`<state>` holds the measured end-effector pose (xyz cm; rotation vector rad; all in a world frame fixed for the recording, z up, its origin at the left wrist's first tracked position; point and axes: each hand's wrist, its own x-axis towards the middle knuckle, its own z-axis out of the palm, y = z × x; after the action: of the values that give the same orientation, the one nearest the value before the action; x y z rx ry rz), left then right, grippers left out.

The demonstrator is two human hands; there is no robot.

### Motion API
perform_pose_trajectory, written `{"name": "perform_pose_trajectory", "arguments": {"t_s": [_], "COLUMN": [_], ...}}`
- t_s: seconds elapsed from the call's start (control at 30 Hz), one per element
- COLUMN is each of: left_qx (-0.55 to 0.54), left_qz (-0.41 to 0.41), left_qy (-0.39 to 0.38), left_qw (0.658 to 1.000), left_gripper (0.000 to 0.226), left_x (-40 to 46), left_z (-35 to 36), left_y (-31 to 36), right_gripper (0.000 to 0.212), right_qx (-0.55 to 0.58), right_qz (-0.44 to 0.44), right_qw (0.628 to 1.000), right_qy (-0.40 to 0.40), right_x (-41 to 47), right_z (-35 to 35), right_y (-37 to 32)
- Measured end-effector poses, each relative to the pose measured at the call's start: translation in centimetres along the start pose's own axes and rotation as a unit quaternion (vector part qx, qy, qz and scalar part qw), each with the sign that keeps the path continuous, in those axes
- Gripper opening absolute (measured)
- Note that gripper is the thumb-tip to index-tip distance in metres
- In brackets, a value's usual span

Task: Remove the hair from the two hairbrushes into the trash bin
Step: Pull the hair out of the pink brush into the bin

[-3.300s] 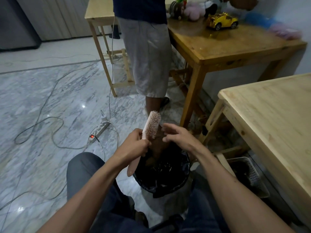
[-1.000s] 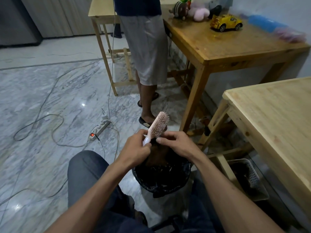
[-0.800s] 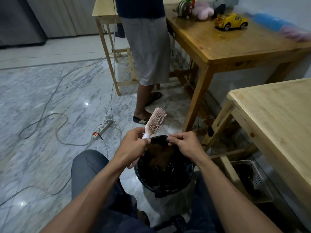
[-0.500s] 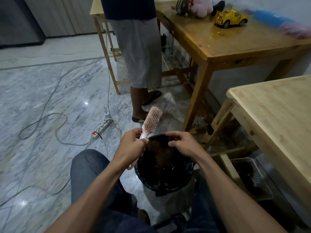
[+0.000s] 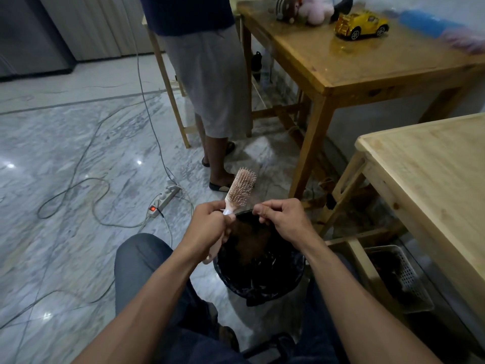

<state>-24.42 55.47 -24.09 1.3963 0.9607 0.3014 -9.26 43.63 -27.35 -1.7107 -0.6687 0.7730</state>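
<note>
Head view, ordering: largest item to smallest, each placed relative to the trash bin.

Floor: pale marble, spreading left of and beyond the trash bin; cables and a power strip lie on it beyond-left of the bin.

Tables: a pale wooden table stands right of the bin, and a darker one beyond it carries a yellow toy car.

Bystander: a second person stands beyond the bin, feet near its far side.

Trash bin: black-lined and open, on the floor between the seated person's knees; a brownish mass of hair already lies inside.

Mesh basket: just right of the bin, under the pale table.

Left hand: closed around the brush handle, at the bin's left rim.

Right hand: fingers curled into a narrow pinch over the bin's far rim; whether any strands are caught in the pinch cannot be told.

Hairbrush: pink, bristles facing the camera, head tilted up and away above the bin's far-left rim — its pins look nearly bare.

Change: about a second earlier the right hand's fingers were on the bristles; they now sit just below and right of the brush head, clear of it, over the bin mouth.

Meaning for the task: this reads as a pulled tuft being carried down for release — the first brush seems close to clean, while the second brush is not in view and presumably remains to be done.
</note>
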Motion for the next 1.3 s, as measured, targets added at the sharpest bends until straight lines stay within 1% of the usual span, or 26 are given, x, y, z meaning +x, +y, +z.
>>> {"name": "perform_pose_trajectory", "arguments": {"t_s": [0.07, 0.13, 0.17, 0.23, 0.33, 0.4, 0.43, 0.47, 0.53, 0.57, 0.6, 0.67, 0.7, 0.73, 0.8, 0.87, 0.93, 1.0, 1.07, 1.13, 1.2, 1.27, 1.3], "left_qx": [-0.078, -0.150, -0.165, -0.160, -0.136, -0.071, -0.025, 0.021, 0.092, 0.106, 0.113, 0.119, 0.121, 0.125, 0.119, 0.074, -0.025, -0.156, -0.237, -0.256, -0.233, -0.188, -0.166], "left_qz": [-0.029, -0.058, -0.064, -0.067, -0.063, -0.026, 0.001, 0.028, 0.072, 0.083, 0.090, 0.100, 0.101, 0.101, 0.094, 0.061, 0.000, -0.068, -0.095, -0.096, -0.084, -0.070, -0.062], "left_qy": [0.016, 0.031, 0.034, 0.046, 0.079, 0.090, 0.083, 0.071, 0.044, 0.035, 0.029, 0.017, 0.010, 0.004, -0.001, 0.006, 0.035, 0.078, 0.108, 0.136, 0.147, 0.119, 0.099], "left_qw": [0.996, 0.987, 0.984, 0.984, 0.986, 0.993, 0.996, 0.997, 0.992, 0.990, 0.989, 0.988, 0.987, 0.987, 0.988, 0.995, 0.999, 0.982, 0.961, 0.952, 0.958, 0.972, 0.979], "left_gripper": [0.023, 0.027, 0.028, 0.027, 0.023, 0.019, 0.021, 0.024, 0.027, 0.028, 0.028, 0.031, 0.031, 0.030, 0.029, 0.028, 0.020, 0.020, 0.021, 0.019, 0.019, 0.019, 0.018], "left_x": [-0.4, -0.5, -0.4, -0.2, 0.2, 0.2, 0.2, 0.1, -0.1, -0.3, -0.3, -0.4, -0.4, -0.3, -0.1, 0.2, 0.5, 1.0, 2.0, 3.0, 3.6, 3.3, 2.8], "left_z": [0.6, 0.6, 0.4, 0.1, 0.4, 0.6, 0.5, 0.4, 0.2, 0.2, 0.3, 0.6, 0.8, 0.9, 0.8, 0.8, 1.0, 0.9, -0.1, -1.6, -2.7, -2.5, -2.0], "left_y": [0.7, 1.6, 1.9, 2.2, 1.7, 1.3, 1.1, 1.0, 0.8, 0.8, 0.6, 0.5, 0.3, 0.3, 0.3, 0.4, 0.6, 1.1, 1.2, 1.2, 1.3, 1.6, 1.9], "right_gripper": [0.011, 0.013, 0.014, 0.014, 0.016, 0.015, 0.015, 0.026, 0.059, 0.067, 0.069, 0.065, 0.060, 0.049, 0.021, 0.021, 0.023, 0.024, 0.024, 0.024, 0.024, 0.020, 0.017], "right_qx": [-0.009, -0.009, -0.009, -0.014, -0.024, -0.039, -0.049, -0.066, -0.087, -0.069, -0.031, 0.046, 0.056, 0.050, 0.017, -0.005, -0.041, -0.077, -0.104, -0.105, -0.101, -0.115, -0.132], "right_qz": [-0.010, -0.018, -0.020, -0.022, -0.017, -0.006, 0.012, 0.035, 0.079, 0.086, 0.084, 0.079, 0.071, 0.056, 0.016, -0.007, -0.018, -0.024, -0.021, -0.007, 0.015, 0.044, 0.061], "right_qw": [1.000, 1.000, 1.000, 1.000, 0.999, 0.998, 0.998, 0.997, 0.993, 0.993, 0.995, 0.995, 0.995, 0.996, 0.999, 1.000, 0.999, 0.997, 0.994, 0.994, 0.995, 0.992, 0.989], "right_qy": [0.002, 0.010, 0.014, 0.017, 0.031, 0.040, 0.027, 0.003, -0.033, -0.036, -0.034, -0.043, -0.051, -0.056, -0.033, 0.003, 0.007, -0.010, -0.028, -0.020, 0.014, 0.024, 0.007], "right_x": [-0.1, -0.3, -0.3, -0.5, -0.6, -0.6, -0.6, -0.5, -0.2, -0.1, 0.0, 0.2, 0.1, 0.1, -0.1, -0.2, -0.3, -0.6, -1.2, -1.6, -1.8, -1.6, -1.4], "right_z": [-0.2, -0.8, -1.2, -1.9, -1.6, -1.4, -1.4, -1.6, -1.9, -1.9, -1.8, -1.4, -1.1, -0.8, -0.2, 0.0, -0.1, -0.4, -0.8, -1.5, -2.5, -3.0, -3.0], "right_y": [-0.3, -0.3, -0.2, 0.1, 0.1, 0.3, 0.2, 0.2, 0.1, -0.3, -0.8, -1.6, -1.9, -1.9, -1.7, -1.0, -0.6, -0.5, -0.5, 0.0, 0.7, 1.0, 1.0]}}
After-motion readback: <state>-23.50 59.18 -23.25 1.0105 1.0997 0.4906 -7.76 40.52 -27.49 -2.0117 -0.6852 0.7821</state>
